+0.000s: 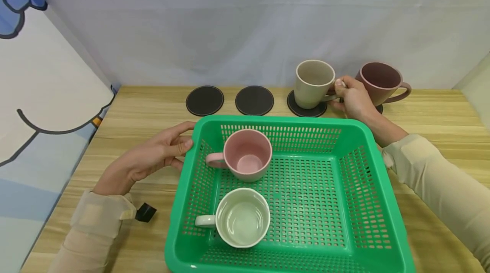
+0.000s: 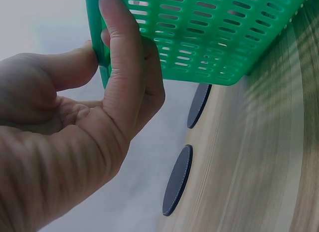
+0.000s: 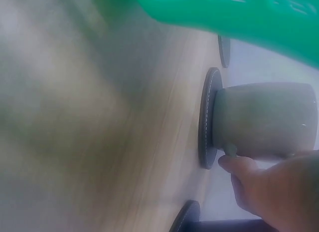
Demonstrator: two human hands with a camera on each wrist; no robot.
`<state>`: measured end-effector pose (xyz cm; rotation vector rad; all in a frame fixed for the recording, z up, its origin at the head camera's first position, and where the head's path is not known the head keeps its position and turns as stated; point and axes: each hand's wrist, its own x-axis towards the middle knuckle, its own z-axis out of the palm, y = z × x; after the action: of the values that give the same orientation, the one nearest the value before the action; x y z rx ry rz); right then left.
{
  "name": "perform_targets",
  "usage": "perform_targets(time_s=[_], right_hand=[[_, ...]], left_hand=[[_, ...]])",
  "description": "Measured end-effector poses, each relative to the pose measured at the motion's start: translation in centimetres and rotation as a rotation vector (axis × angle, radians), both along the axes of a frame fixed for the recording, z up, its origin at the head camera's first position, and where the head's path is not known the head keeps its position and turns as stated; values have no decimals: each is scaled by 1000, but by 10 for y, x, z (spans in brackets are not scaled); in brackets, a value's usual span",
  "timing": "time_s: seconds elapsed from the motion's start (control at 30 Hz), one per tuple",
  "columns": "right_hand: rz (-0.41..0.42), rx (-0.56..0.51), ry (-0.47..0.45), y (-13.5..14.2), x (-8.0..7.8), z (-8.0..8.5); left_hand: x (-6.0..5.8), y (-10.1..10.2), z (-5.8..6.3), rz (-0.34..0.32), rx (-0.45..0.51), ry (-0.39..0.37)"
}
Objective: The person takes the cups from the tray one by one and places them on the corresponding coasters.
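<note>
My right hand (image 1: 354, 98) holds the handle of a beige mug (image 1: 311, 90). The base of this mug (image 3: 264, 119) stands upright on a round black coaster (image 3: 210, 117) near the wall. At the left rim of a green plastic basket (image 1: 354, 122), my left hand (image 1: 160, 152) grips the edge; the thumb and fingers (image 2: 122, 52) are around it in the left wrist view. Inside the basket sit a pink mug (image 1: 248, 158) and, closer to me, a white mug (image 1: 243, 218), both upright with handles pointing left.
Right of my right hand, a dark mauve mug (image 1: 380, 83) stands on another coaster, its handle to the right. Two bare black coasters (image 1: 204, 100) (image 1: 254, 100) lie to the left along the wall. A small black piece (image 1: 145, 212) is by my left wrist on the wooden table (image 1: 153, 247).
</note>
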<state>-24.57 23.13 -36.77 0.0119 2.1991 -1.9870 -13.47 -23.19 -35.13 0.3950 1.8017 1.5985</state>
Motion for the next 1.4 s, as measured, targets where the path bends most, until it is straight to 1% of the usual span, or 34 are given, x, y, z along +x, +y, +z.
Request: perform_targets(time_s=[0.07,0.23,0.47,0.77,0.9,1.03,1.13,1.17,1.27,1.4], right_hand=[[-5,9,0,0,1,1],[-21,-29,-5,1,1,1],[2,-13,-12,2,-1,1],[-4,-53,-12,4,-3,-3],[8,-55,-23,6,-4,-3],[38,60,-27,8,-3,-1],[62,196,-14,9,-1,2],[67,222,-12,10,-1,3],[93,276,-10,14,1,7],[133,273,-40,20,7,11]], left_hand=[[0,1,0,0,-1,2],[-1,1,0,-5,-1,3],[-2,1,-1,-8,-8,4],[-3,1,-2,-9,-3,6],[-4,2,-3,-7,-6,1],[-3,2,-3,-5,-9,-2],[-4,3,-2,-6,-6,-2],[-4,3,-2,-7,-4,-2],[-5,4,-1,-9,1,-4],[-5,5,-1,-9,2,-8]])
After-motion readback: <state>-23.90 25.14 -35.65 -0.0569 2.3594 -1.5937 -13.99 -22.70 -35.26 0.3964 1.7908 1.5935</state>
